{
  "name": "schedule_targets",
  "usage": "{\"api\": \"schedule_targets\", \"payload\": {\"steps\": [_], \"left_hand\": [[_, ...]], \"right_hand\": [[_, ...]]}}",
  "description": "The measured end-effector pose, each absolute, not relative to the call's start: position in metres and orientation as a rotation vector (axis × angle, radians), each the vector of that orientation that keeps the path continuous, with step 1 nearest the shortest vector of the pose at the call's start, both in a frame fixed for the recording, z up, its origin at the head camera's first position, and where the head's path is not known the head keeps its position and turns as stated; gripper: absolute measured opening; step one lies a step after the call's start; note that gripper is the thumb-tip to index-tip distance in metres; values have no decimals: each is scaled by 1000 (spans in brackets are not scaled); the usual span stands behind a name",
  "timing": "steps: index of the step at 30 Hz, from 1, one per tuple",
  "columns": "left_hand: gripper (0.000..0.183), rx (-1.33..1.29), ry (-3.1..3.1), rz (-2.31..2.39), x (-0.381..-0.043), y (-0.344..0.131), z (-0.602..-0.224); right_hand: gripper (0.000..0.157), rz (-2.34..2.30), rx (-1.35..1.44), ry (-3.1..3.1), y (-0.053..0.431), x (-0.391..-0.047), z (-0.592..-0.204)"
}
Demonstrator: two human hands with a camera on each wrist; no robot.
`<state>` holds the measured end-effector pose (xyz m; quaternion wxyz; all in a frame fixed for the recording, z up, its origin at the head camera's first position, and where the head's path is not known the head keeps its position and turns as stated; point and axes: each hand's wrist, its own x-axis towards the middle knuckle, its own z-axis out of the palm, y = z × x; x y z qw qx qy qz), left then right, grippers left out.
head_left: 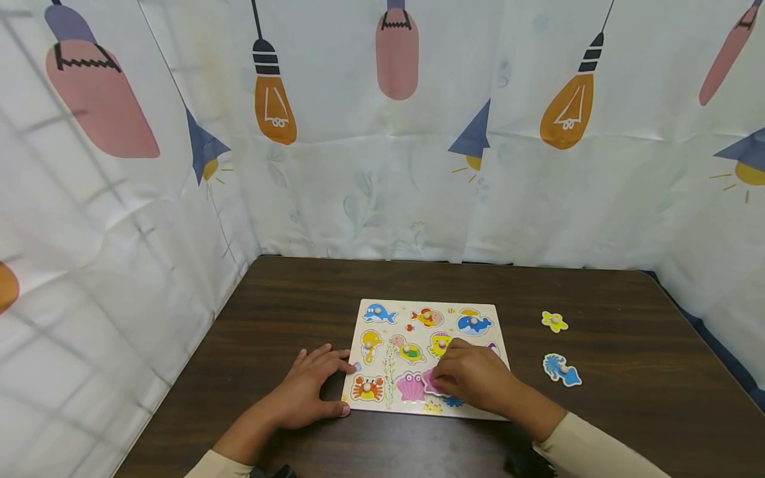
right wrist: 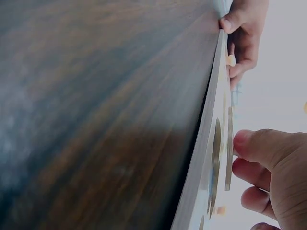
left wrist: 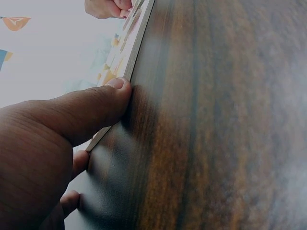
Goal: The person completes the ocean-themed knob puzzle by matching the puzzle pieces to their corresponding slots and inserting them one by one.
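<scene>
A pale wooden peg puzzle board (head_left: 382,332) with colourful sea-animal pieces lies on the table. My right hand (head_left: 472,375) is over its lower right part and pinches a pink puzzle piece (head_left: 431,383) between thumb and fingertips. In the right wrist view that puzzle piece (right wrist: 229,148) shows edge-on, close over the board; its knob is hidden by the fingers. Just left of it is a pink shell shape with eyes (head_left: 410,386). My left hand (head_left: 311,388) rests at the board's lower left corner, fingers spread, the thumb (left wrist: 117,93) touching the near edge.
To the right of the board, a yellow star piece (head_left: 554,321) and a blue piece (head_left: 562,370) lie on the dark wooden table (head_left: 627,332). The crab piece (head_left: 367,388) sits at the board's lower left. A patterned white curtain (head_left: 382,199) surrounds the table's back and sides.
</scene>
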<state>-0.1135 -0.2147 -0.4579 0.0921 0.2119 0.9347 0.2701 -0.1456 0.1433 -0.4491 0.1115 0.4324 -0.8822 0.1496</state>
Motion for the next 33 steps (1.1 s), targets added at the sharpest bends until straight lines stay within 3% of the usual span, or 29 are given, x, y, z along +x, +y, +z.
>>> {"api": "schedule_targets", "payload": {"steps": [33], "left_hand": [[56,662,2778,831,-112,-215,-458]], "right_hand": [[8,486,1383,-2464,112,-147,-452]]}}
